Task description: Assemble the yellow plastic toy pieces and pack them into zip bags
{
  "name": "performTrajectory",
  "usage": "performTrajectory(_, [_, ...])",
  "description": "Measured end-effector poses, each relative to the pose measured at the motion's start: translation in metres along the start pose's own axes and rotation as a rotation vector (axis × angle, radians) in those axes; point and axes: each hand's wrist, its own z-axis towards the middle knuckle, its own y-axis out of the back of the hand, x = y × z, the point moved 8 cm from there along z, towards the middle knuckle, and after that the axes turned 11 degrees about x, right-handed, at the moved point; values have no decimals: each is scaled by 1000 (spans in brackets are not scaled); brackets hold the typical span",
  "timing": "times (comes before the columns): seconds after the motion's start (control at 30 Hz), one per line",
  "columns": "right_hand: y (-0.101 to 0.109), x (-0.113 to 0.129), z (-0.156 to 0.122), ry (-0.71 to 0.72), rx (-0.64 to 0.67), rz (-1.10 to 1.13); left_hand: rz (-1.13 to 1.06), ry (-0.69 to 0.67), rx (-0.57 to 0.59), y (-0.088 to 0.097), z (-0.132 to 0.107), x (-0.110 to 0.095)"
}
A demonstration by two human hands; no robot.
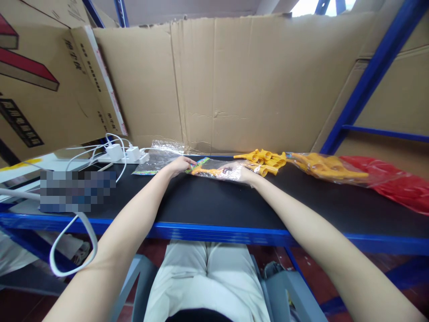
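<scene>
My left hand pinches the colourful header end of a clear plastic bag lying on the black worktop. My right hand lies inside or under the other end of that bag, its fingers showing through the film. An orange plastic piece sits in the bag between my hands. Just right of my right hand lies a loose pile of orange plastic pieces.
A stack of clear bags lies behind my left hand. White chargers and cables sit at the left. A clear bag of orange pieces and a red plastic bag lie at the right. Cardboard walls the back.
</scene>
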Motion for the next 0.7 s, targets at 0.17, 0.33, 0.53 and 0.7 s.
performTrajectory(0.17, [-5,-10,2,-21,84,225,10,13,8,4,1,2])
performTrajectory(0.33, [-6,-15,6,25,127,343,-19,-5,30,1,2,5])
performTrajectory(0.53, [-3,0,3,26,123,150,-4,39,-15,-1,1,5])
performTrajectory(0.7, [20,-9,-3,-122,-38,-27,239,70,-259,26,-2,5])
